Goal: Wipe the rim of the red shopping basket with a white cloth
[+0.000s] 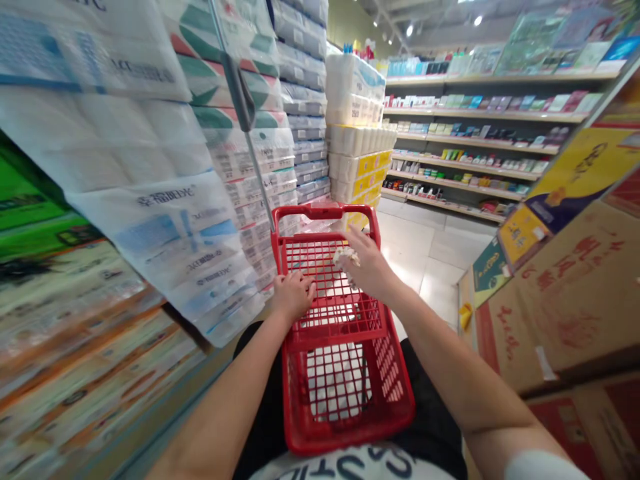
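A red plastic shopping basket (336, 340) with grid walls stands in front of my body, its raised red handle (325, 212) at the far end. My left hand (294, 295) grips the basket's left rim, fingers curled over onto the grid. Over the right side of the basket, my right hand (371, 265) holds a small whitish, lumpy, crumpled thing (345, 257) between thumb and fingers. Its exact kind cannot be made out. Through the grid, pale patches show below.
Stacked tissue packs (150, 153) rise close on the left, beside a thin metal pole (260, 167). Toilet roll packs (357, 147) stand ahead. Cardboard boxes (575, 293) line the right. Shelves (470, 113) of small goods span the back, beyond a pale tiled floor (440, 267).
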Motion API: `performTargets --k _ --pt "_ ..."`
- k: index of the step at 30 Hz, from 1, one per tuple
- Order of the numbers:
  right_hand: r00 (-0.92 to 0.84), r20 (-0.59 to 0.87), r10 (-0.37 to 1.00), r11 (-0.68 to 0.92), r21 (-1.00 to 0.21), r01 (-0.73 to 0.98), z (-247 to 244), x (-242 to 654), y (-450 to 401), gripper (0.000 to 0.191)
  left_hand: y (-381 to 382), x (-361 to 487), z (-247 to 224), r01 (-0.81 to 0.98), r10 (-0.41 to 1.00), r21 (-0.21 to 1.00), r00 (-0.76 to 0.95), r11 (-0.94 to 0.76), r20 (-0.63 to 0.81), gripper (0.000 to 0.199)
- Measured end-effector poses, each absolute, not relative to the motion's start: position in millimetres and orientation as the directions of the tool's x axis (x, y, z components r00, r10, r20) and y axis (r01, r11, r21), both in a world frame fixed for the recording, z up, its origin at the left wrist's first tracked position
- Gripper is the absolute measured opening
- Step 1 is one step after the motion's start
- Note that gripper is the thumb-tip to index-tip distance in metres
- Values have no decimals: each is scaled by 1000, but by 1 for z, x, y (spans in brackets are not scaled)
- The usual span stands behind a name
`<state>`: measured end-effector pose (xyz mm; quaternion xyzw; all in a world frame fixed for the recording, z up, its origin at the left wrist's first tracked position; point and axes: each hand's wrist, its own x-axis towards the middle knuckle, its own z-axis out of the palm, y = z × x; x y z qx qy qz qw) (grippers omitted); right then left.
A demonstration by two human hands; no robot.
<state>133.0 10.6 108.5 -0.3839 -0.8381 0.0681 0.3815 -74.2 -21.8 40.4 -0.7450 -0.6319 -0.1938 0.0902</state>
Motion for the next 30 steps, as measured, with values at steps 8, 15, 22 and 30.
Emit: performTargets --k 8,15,22,30 --pt "-394 420 817 532 -288 796 34 129 53 74 -22 -76 40 973 910 129 126 -191 395 33" --pt "-457 498 737 627 -251 738 27 129 46 66 -24 -77 38 964 896 157 130 -215 425 31" --pt "-479 467 743 638 -278 718 35 122 35 48 -26 -76 39 960 885 173 120 -218 451 32" --pt "-412 450 792 586 -372 720 46 121 23 40 -26 -77 44 964 901 166 124 -209 415 31"
